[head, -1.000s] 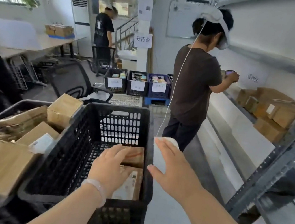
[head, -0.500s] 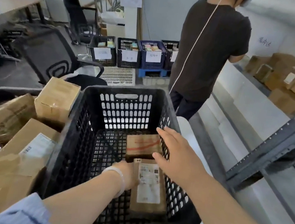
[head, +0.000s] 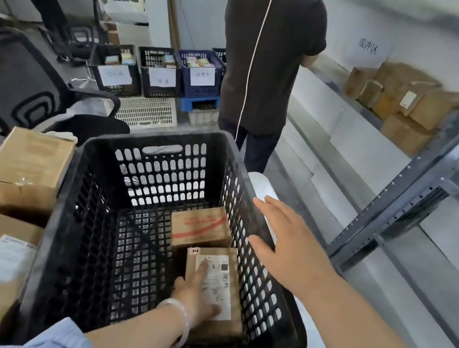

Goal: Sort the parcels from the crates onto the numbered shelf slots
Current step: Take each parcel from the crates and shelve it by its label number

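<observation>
A black plastic crate [head: 165, 138] stands right in front of me. Two brown parcels lie on its floor at the right. The nearer parcel [head: 233, 307] carries a white shipping label. The farther parcel [head: 200, 225] has red tape across its top. My left hand [head: 195, 293], with a pale bangle on the wrist, reaches down into the crate and lies on the labelled parcel, index finger stretched over the label. My right hand [head: 289, 241] hovers over the crate's right rim, fingers spread, holding nothing.
A second crate on the left is piled with cardboard boxes [head: 28, 169]. A person in a dark shirt [head: 268, 55] stands just beyond the crate. A grey metal shelf rack [head: 416, 182] runs along the right with boxes [head: 409, 101]. Labelled crates [head: 160, 72] and an office chair [head: 13, 84] stand behind.
My view has tipped down toward the crate. My left hand has gone deeper and settled on the labelled parcel. My right hand has shifted slightly outward over the right rim.
</observation>
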`<control>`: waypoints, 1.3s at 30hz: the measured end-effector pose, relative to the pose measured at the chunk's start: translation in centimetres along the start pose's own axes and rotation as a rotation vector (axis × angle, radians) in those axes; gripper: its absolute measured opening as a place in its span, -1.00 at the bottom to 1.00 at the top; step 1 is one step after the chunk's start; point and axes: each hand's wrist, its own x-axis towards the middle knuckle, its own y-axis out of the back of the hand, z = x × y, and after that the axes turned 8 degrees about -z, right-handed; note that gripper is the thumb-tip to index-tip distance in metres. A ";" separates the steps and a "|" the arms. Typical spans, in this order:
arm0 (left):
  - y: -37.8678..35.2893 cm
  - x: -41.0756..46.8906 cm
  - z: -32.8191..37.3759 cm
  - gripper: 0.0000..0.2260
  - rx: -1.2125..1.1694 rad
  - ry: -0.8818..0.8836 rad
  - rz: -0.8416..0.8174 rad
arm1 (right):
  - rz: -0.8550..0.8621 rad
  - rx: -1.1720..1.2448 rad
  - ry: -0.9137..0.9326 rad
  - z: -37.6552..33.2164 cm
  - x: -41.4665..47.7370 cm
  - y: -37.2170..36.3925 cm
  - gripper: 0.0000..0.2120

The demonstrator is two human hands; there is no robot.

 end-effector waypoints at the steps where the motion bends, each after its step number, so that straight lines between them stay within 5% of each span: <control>1: 0.0 0.1 -0.3 -0.08 -0.013 -0.020 0.009 | 0.003 -0.001 -0.002 0.1 0.0 0.1 -0.41; 15: 5.9 -3.5 -1.9 -0.09 0.116 -0.190 0.143 | 0.060 0.034 0.132 -2.1 1.3 1.5 -0.42; 25: 10.6 -12.7 1.0 -0.12 0.085 -0.488 0.573 | 0.145 0.052 0.269 -4.1 0.5 3.2 -0.35; 32: 10.4 -18.7 9.7 -0.09 0.036 -0.782 0.871 | 0.298 0.149 0.325 -2.7 -2.8 6.9 -0.21; 39: 4.2 -21.1 21.8 -0.09 0.039 -1.056 0.823 | 0.510 0.216 0.245 3.4 -9.5 14.1 -0.22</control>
